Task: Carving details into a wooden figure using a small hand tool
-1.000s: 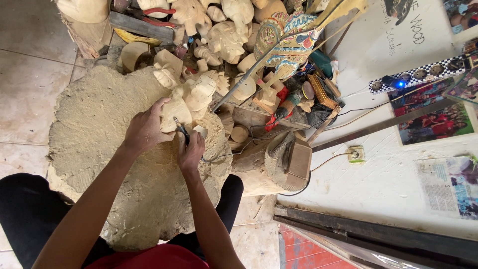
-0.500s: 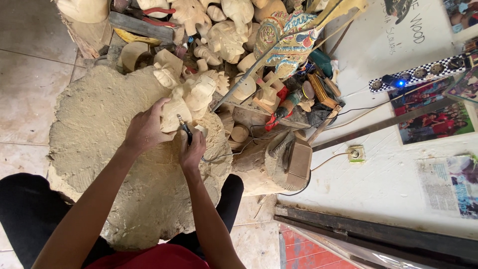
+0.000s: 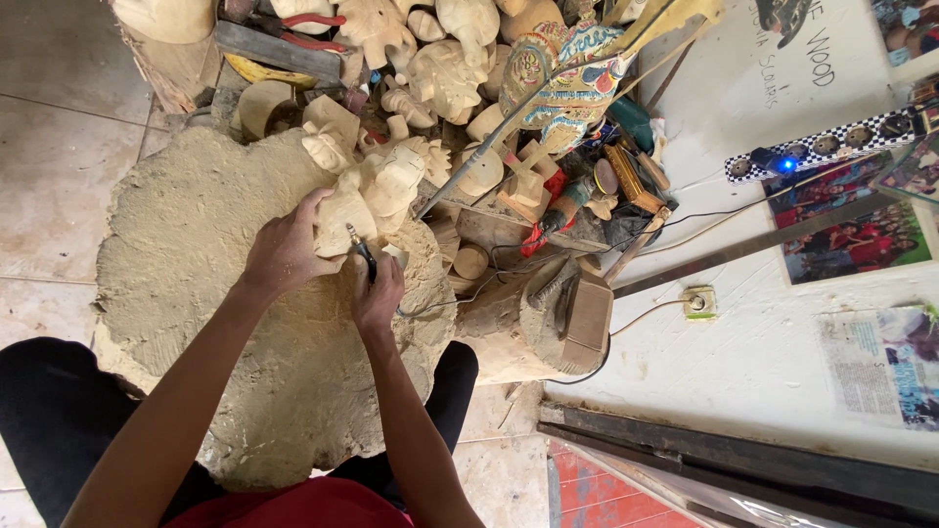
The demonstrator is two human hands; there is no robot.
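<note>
My left hand presses on a pale unpainted wooden carving that lies on a big rough wood slab. My right hand grips a small dark rotary carving tool, its tip against the carving just right of my left fingers. A thin cord trails off from the tool to the right. Both forearms reach in from the bottom of the view.
Several unpainted carved figures pile up behind the slab, with a painted puppet figure, pliers with red handles, a wooden mallet on a stump, a power strip and pictures on the white wall.
My right hand has shifted the tool slightly along the carving; the left hand stays pressed on it. Little else differs.
</note>
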